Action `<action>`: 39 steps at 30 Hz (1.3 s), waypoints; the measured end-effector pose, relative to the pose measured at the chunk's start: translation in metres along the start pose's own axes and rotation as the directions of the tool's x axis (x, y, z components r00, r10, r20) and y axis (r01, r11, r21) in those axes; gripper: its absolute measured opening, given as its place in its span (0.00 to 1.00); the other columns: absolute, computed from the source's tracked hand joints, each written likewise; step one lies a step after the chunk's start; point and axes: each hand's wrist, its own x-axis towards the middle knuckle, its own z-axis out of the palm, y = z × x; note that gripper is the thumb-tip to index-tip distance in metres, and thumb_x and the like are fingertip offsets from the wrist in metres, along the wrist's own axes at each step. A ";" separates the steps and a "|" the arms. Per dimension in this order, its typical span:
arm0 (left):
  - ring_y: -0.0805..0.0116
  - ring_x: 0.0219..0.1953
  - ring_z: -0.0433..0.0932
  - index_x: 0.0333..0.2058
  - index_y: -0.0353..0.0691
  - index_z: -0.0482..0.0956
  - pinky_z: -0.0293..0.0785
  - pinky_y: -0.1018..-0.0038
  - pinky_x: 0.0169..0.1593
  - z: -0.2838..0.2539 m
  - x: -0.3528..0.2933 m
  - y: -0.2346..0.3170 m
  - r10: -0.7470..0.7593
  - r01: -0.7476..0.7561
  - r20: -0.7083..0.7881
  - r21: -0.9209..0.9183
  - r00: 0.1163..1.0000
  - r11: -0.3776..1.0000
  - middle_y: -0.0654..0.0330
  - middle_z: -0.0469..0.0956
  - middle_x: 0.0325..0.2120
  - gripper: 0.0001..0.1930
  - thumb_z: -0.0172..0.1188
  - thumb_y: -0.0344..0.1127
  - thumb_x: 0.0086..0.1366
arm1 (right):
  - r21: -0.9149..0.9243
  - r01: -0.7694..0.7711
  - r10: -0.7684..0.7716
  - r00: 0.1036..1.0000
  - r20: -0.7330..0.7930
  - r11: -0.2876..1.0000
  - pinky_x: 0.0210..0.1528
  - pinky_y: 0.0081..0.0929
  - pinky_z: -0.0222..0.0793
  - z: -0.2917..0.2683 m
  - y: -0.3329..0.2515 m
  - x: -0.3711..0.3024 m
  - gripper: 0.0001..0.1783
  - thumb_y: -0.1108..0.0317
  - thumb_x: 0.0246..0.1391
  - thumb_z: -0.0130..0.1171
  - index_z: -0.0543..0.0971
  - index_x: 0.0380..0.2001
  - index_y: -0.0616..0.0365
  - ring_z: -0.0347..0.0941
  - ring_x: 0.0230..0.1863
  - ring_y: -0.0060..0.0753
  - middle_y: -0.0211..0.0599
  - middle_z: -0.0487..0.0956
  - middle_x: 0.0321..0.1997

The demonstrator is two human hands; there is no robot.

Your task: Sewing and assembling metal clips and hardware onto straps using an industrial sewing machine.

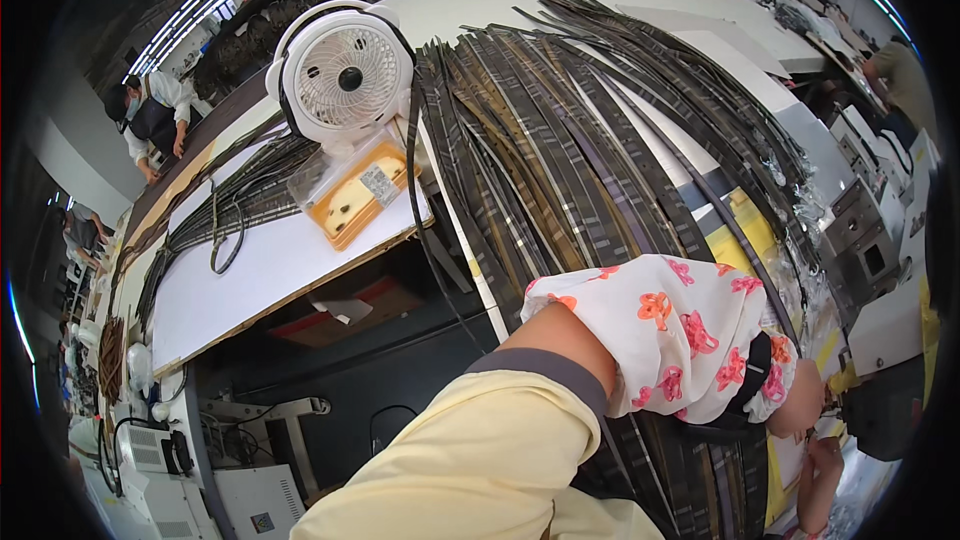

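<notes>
My left arm crosses the picture in a cream sleeve [470, 450] with a white floral oversleeve [690, 340] and a black wristband. Beyond the oversleeve, my left hand [800, 398] shows only partly, low at the right beside the machines, its fingers hidden. Just below it, part of my right hand [824, 460] is visible near the right rim; what its fingers do is hard to make out. Under and beyond the left arm lie many long dark strips [590, 140], banded with lighter patches, spread lengthwise over the table. Whether either hand holds anything does not show.
A white fan [345, 80] stands at the strips' left, with a clear plastic food tray [365, 190] before it. Its black cable hangs past the table edge. Grey machines [865, 230] stand at the right. A person [155, 115] works at the far left; white equipment [160, 470] sits lower left.
</notes>
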 end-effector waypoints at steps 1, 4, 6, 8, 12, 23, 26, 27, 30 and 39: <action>0.58 0.29 0.81 0.24 0.45 0.84 0.73 0.61 0.29 0.003 -0.001 -0.003 -0.051 0.052 -0.053 0.023 0.997 0.998 0.60 0.82 0.24 0.09 0.61 0.41 0.47 | -0.001 -0.002 0.002 1.000 0.002 1.000 0.38 0.33 0.62 0.004 0.004 -0.001 0.10 0.83 0.47 0.48 0.73 0.35 0.69 0.68 0.35 0.47 0.49 0.68 0.29; 0.62 0.29 0.81 0.25 0.47 0.85 0.70 0.62 0.25 0.012 -0.002 -0.017 -0.216 0.229 -0.136 0.085 0.967 0.970 0.63 0.82 0.24 0.06 0.62 0.38 0.48 | 0.092 -0.184 0.189 0.981 -0.044 0.979 0.37 0.31 0.61 0.015 0.016 0.002 0.10 0.80 0.46 0.50 0.73 0.35 0.69 0.66 0.33 0.38 0.43 0.69 0.27; 0.63 0.26 0.81 0.21 0.46 0.84 0.72 0.65 0.24 0.015 -0.001 -0.026 -0.141 0.194 -0.273 0.179 0.952 0.965 0.63 0.80 0.19 0.04 0.62 0.35 0.46 | 0.229 -0.179 0.223 0.958 -0.182 0.957 0.34 0.28 0.60 0.016 0.020 0.004 0.07 0.77 0.46 0.51 0.71 0.31 0.68 0.64 0.30 0.29 0.34 0.68 0.27; 0.62 0.25 0.81 0.20 0.47 0.84 0.72 0.65 0.24 0.012 0.001 -0.030 -0.140 0.193 -0.266 0.185 0.954 0.964 0.63 0.79 0.18 0.04 0.61 0.35 0.45 | 0.361 -0.288 0.328 0.943 -0.056 0.887 0.34 0.25 0.60 0.010 0.014 0.006 0.05 0.77 0.47 0.52 0.70 0.30 0.66 0.63 0.30 0.27 0.31 0.67 0.26; 0.61 0.23 0.80 0.17 0.47 0.83 0.72 0.66 0.24 -0.012 -0.010 -0.045 -0.250 0.301 -0.287 0.147 0.925 0.942 0.62 0.78 0.16 0.03 0.61 0.35 0.43 | 0.393 -0.373 0.320 0.927 0.194 0.840 0.36 0.20 0.59 -0.001 -0.023 0.016 0.05 0.76 0.49 0.51 0.67 0.29 0.63 0.61 0.33 0.22 0.29 0.64 0.28; 0.55 0.33 0.82 0.30 0.41 0.83 0.78 0.64 0.35 -0.072 -0.083 -0.145 -0.596 0.644 -0.285 0.114 0.750 0.756 0.53 0.79 0.33 0.10 0.60 0.36 0.49 | -0.050 0.336 -0.322 0.929 0.183 0.940 0.49 0.34 0.67 -0.013 -0.087 0.044 0.26 0.83 0.44 0.56 0.71 0.51 0.67 0.71 0.49 0.47 0.54 0.71 0.53; 0.51 0.38 0.80 0.39 0.38 0.80 0.77 0.62 0.40 -0.073 -0.085 -0.138 -0.583 0.604 -0.211 0.047 0.785 0.795 0.48 0.74 0.42 0.18 0.61 0.38 0.49 | 0.070 0.115 -0.130 0.953 0.272 0.991 0.42 0.33 0.69 -0.027 -0.079 0.019 0.20 0.80 0.43 0.59 0.75 0.43 0.67 0.74 0.41 0.45 0.50 0.76 0.41; 0.49 0.40 0.79 0.42 0.38 0.78 0.76 0.61 0.43 -0.073 -0.088 -0.137 -0.611 0.613 -0.164 -0.043 0.775 0.789 0.47 0.72 0.44 0.20 0.61 0.38 0.49 | 0.113 -0.052 0.007 0.929 0.371 0.992 0.38 0.32 0.69 -0.027 -0.075 0.012 0.15 0.79 0.42 0.60 0.76 0.38 0.67 0.75 0.35 0.42 0.47 0.78 0.34; 0.49 0.47 0.75 0.52 0.46 0.75 0.73 0.59 0.50 -0.075 -0.097 -0.141 -0.642 0.624 -0.089 -0.170 0.761 0.763 0.49 0.71 0.48 0.27 0.57 0.37 0.49 | 0.225 -0.129 0.033 0.922 0.385 0.966 0.32 0.27 0.69 -0.013 -0.064 -0.001 0.09 0.76 0.42 0.63 0.76 0.29 0.66 0.74 0.26 0.34 0.39 0.76 0.23; 0.52 0.36 0.80 0.31 0.38 0.83 0.74 0.60 0.41 -0.100 -0.051 -0.060 -0.163 0.213 0.360 -0.103 0.918 0.972 0.50 0.81 0.29 0.22 0.58 0.54 0.55 | 0.433 -0.254 0.047 0.900 0.434 0.865 0.27 0.14 0.49 -0.007 -0.054 -0.012 0.11 0.77 0.53 0.60 0.66 0.25 0.58 0.52 0.24 0.14 0.24 0.60 0.22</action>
